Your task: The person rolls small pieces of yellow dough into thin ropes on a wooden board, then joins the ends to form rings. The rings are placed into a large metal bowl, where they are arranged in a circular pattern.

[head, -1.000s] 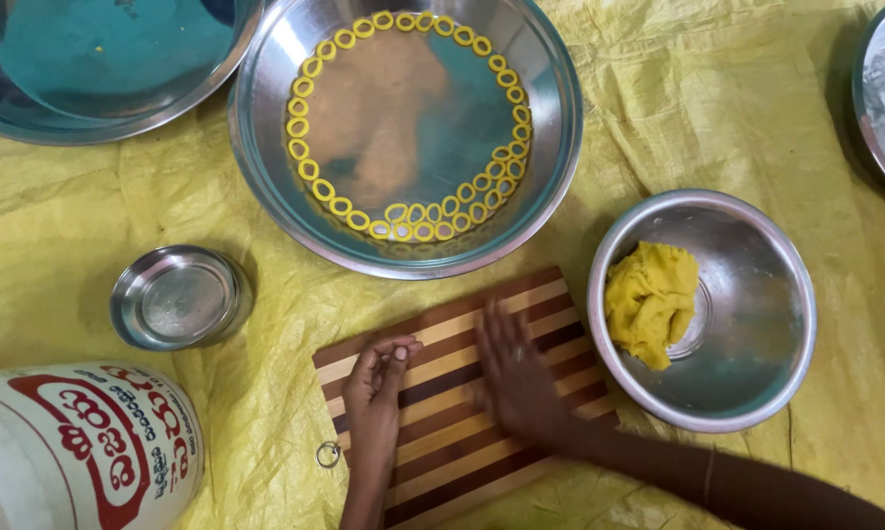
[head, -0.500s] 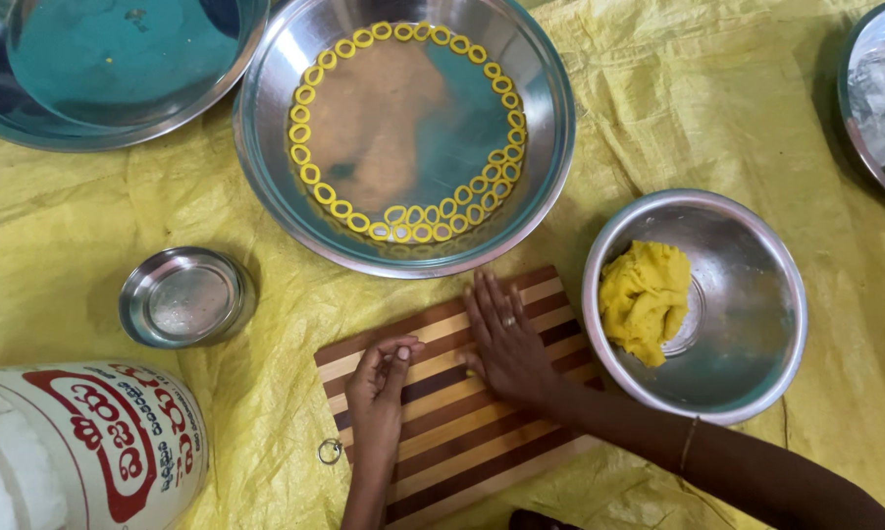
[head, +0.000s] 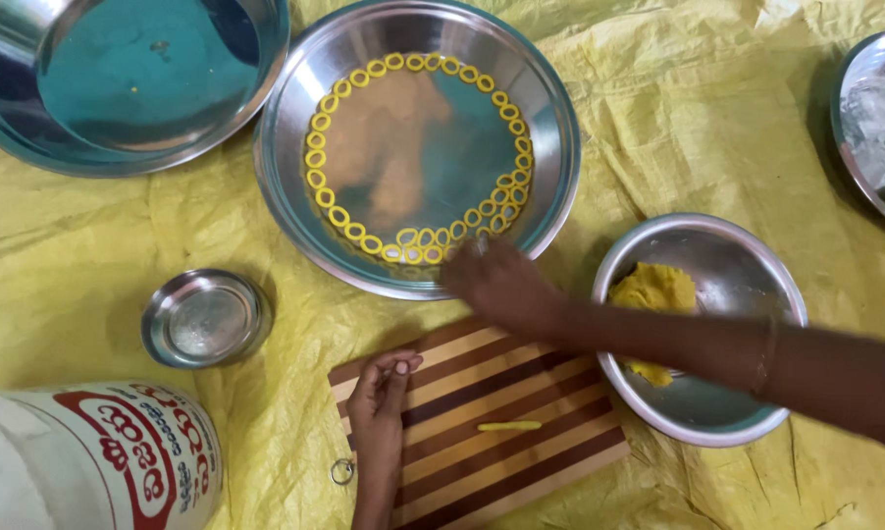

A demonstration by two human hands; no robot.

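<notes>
Yellow sheeting (head: pixel 717 118) underlies everything; right hand (head: pixel 496 285), blurred, grip unclear, reaches the dough rings (head: pixel 418 245) at the steel plate (head: pixel 295 211)'s near rim.

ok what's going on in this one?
A person is shaping yellow dough into small rings. The right hand reaches to the near rim of the big steel plate, where the dough rings lie in a circle. The left hand rests on the striped cutting board, beside one rolled dough strip. More dough sits in the steel bowl at right.
</notes>
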